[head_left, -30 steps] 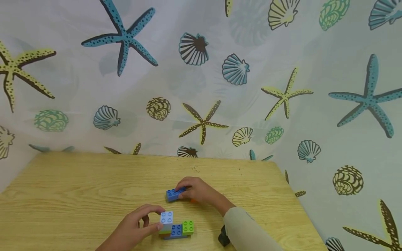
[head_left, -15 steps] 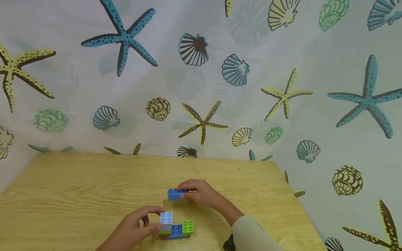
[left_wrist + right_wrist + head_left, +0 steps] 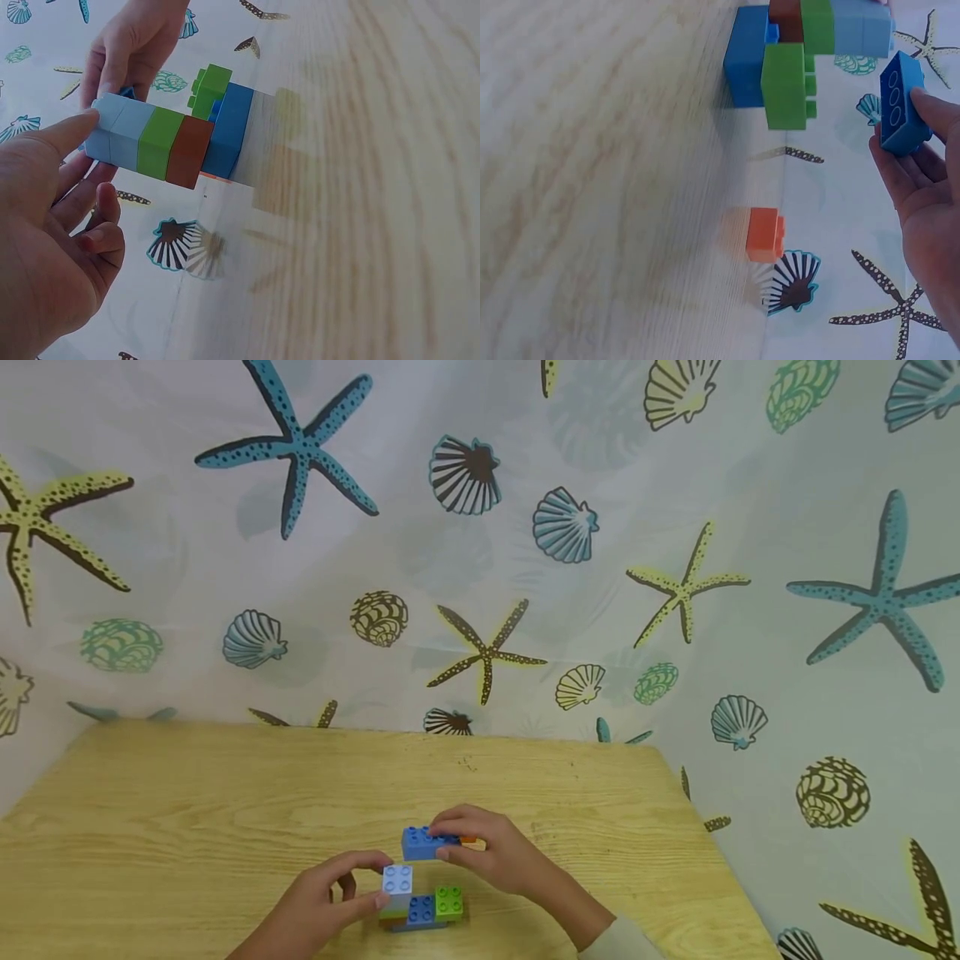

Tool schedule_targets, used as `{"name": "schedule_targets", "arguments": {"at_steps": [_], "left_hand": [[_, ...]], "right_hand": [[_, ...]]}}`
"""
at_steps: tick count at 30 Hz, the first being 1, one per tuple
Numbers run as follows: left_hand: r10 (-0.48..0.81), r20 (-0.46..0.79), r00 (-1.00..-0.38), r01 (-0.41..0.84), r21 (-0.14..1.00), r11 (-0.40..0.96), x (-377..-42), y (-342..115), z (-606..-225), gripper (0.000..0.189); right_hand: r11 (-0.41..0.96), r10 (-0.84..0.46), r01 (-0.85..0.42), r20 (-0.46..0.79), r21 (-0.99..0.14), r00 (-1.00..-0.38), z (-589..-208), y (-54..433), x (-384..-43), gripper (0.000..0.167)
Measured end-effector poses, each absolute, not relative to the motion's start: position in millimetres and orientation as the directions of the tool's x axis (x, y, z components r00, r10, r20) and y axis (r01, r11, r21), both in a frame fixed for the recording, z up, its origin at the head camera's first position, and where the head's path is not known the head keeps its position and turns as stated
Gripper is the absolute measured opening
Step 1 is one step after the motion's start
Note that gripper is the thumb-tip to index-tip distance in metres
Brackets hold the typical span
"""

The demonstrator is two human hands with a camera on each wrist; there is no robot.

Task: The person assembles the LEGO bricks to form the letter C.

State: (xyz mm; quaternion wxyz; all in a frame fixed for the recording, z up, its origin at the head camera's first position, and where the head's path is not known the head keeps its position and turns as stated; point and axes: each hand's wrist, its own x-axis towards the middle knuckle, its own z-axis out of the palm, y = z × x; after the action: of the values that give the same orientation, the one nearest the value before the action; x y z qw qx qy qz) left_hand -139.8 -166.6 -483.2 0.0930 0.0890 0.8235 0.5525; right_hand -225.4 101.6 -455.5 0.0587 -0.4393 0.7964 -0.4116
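Observation:
A small build of toy building bricks stands on the table: a long blue brick (image 3: 231, 131) at the bottom, a lime green brick (image 3: 448, 902) on one end. A brown brick (image 3: 189, 150), a green one (image 3: 159, 142) and light blue bricks (image 3: 112, 131) stack up on the other end. My left hand (image 3: 318, 902) pinches the light blue top between thumb and index finger. Behind the build, my right hand (image 3: 495, 853) grips a loose blue brick (image 3: 901, 105) by thumb and fingers, raised off the table, its hollow underside partly showing in the right wrist view.
An orange brick (image 3: 763, 234) stands on the wooden table (image 3: 225, 802), partly behind my right hand in the head view. A white curtain (image 3: 510, 543) printed with starfish and shells hangs along the table's back and right side.
My right hand has lifted the blue brick and brought it nearer to me, toward the build. The dark object by the right sleeve has gone out of view. My left hand stays in place.

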Motion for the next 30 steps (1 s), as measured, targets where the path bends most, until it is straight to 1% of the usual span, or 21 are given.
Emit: {"name": "schedule_targets", "arguments": {"at_steps": [4, 8, 15, 21, 23, 27, 30], "left_hand": [[0.237, -0.090, -0.967, 0.003, 0.931, 0.365, -139, -167, -482, 0.046], [0.229, -0.097, -0.969, -0.007, 0.931, 0.364, -139, -167, -482, 0.046], [0.203, -0.113, -0.973, -0.031, 0.929, 0.369, -139, -167, -482, 0.045], [0.201, -0.111, -0.973, -0.030, 0.930, 0.367, -138, -167, -481, 0.045], [0.203, -0.107, -0.973, -0.026, 0.930, 0.366, -138, -167, -481, 0.045], [0.207, -0.101, -0.973, -0.019, 0.931, 0.364, -137, -166, -481, 0.045], [0.208, -0.097, -0.973, -0.015, 0.931, 0.365, -137, -166, -481, 0.044]], "right_hand": [[0.238, -0.751, -0.712, 0.340, -0.661, -0.566, -454, 103, -215, 0.027], [0.207, -0.757, -0.749, 0.382, -0.630, -0.530, -452, 105, -207, 0.026], [0.187, -0.764, -0.787, 0.416, -0.589, -0.493, -455, 107, -199, 0.027], [0.157, -0.772, -0.851, 0.474, -0.502, -0.422, -457, 105, -195, 0.026], [0.156, -0.777, -0.855, 0.473, -0.494, -0.415, -457, 104, -194, 0.025], [0.174, -0.781, -0.850, 0.457, -0.497, -0.427, -456, 103, -192, 0.024], [0.178, -0.779, -0.863, 0.468, -0.473, -0.417, -454, 102, -191, 0.024]]}}
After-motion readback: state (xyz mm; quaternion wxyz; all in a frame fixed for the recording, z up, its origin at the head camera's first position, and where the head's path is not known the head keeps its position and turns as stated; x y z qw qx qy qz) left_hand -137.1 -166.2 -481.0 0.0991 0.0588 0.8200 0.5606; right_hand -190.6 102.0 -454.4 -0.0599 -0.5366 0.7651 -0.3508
